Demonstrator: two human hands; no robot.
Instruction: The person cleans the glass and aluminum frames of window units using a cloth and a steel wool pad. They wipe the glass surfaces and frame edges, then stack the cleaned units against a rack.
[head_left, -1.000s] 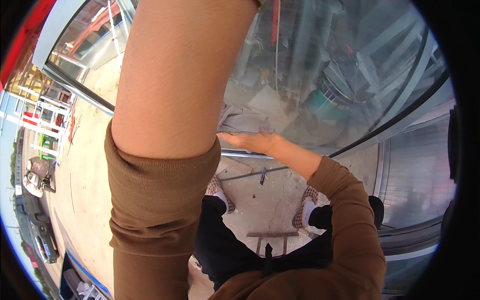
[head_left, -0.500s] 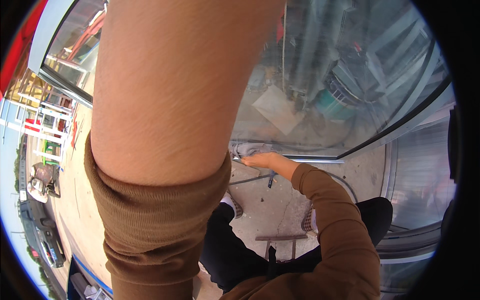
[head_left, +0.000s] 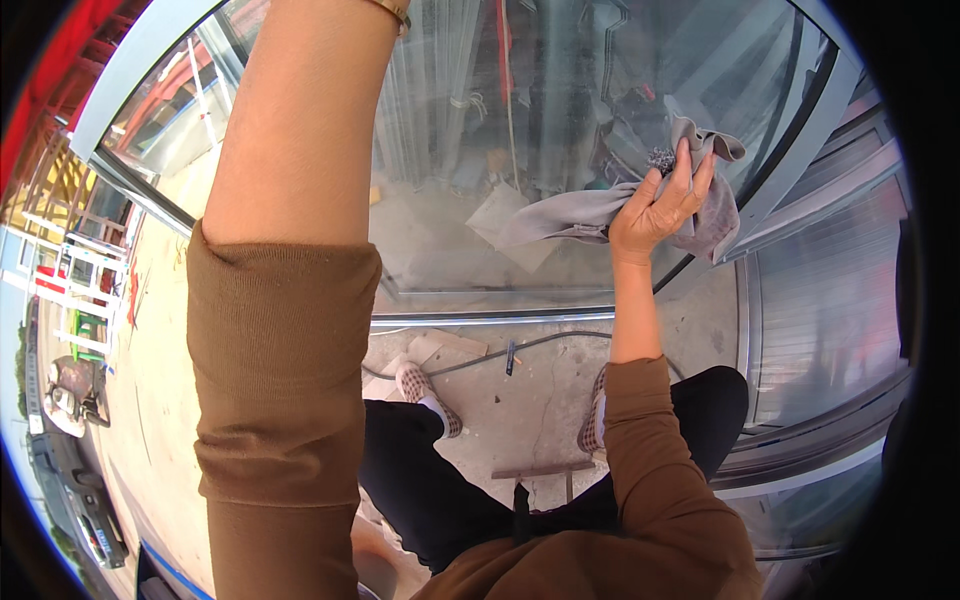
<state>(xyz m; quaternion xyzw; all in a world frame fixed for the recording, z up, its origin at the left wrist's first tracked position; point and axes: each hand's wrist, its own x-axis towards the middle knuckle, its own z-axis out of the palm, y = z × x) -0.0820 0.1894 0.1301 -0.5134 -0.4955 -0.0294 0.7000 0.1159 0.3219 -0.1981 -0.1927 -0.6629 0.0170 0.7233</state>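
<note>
Wiping hand: in the head view, the right hand (head_left: pixel 652 222) grips a bunched grey cloth (head_left: pixel 712 222) at the glass pane (head_left: pixel 430 130), its fingers slightly parted and bent over the folds, the thumb to their left.
Cloth: at the right edge of the pane, lapping toward the frame there, with one loose end trailing left toward the middle of the glass.
Fuzzy patch: a dark tuft shows by the fingertips; whether it is a scrubber or a frayed hem, I cannot tell.
Left arm: the left forearm (head_left: pixel 300 130) rises past the top of the view; the left hand is out of sight, so whether it is spread or gripping cannot be told.
Glass progress: the wiping looks under way, not finished; haze seems to remain near the pane's bottom edge, though which parts are done is unclear.
Behind glass: a pale sheet (head_left: pixel 490 212) lies above the bottom edge.
Floor: a dark cable (head_left: pixel 560 336) runs just below the bottom rail (head_left: pixel 490 319), a small dark tool (head_left: pixel 510 358) beside it.
</note>
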